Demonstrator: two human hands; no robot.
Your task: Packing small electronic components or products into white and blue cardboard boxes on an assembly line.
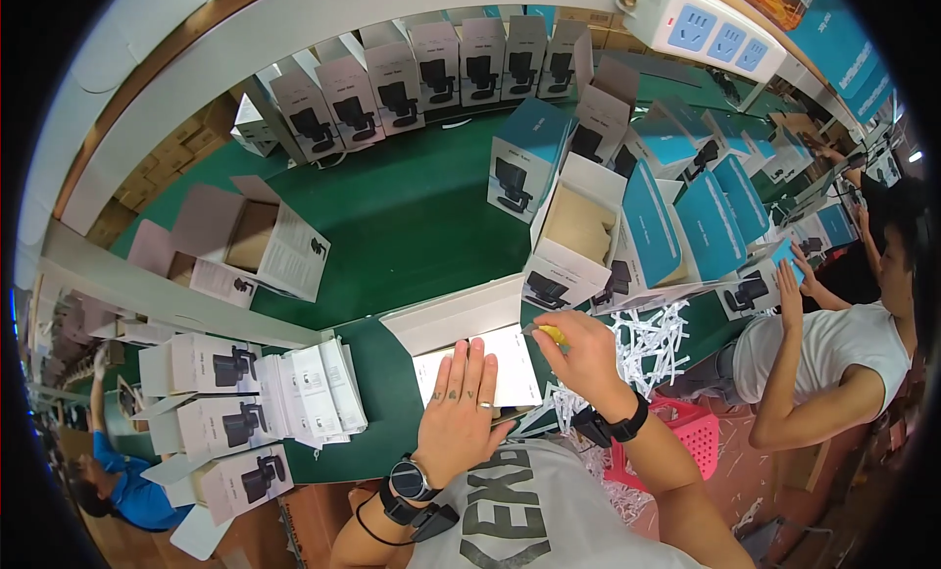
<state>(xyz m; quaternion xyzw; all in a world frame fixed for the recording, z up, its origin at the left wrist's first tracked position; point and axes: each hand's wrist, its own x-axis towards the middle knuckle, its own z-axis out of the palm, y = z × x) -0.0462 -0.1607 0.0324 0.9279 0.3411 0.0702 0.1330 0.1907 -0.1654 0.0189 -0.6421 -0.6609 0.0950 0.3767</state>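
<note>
My left hand (461, 412) lies flat, fingers stretched out, on a white printed sheet (516, 373) in front of me. The sheet rests at an open white carton (456, 317) whose long flap stands up behind it. My right hand (585, 358) is closed around a small yellow utility knife (552, 335), its grey tip pointing left near the sheet's upper right corner. Whether the tip touches the sheet, I cannot tell. Beside my right hand, thin white paper strips (652, 344) lie heaped at the table's edge.
A stack of white leaflets (319, 388) lies left, beside printed cartons (225, 422). An open carton (578, 231) with brown cardboard inside stands right. Several boxes (436, 64) line the back. A pink basket (686, 437) is below right. A co-worker (833, 344) handles boxes at right.
</note>
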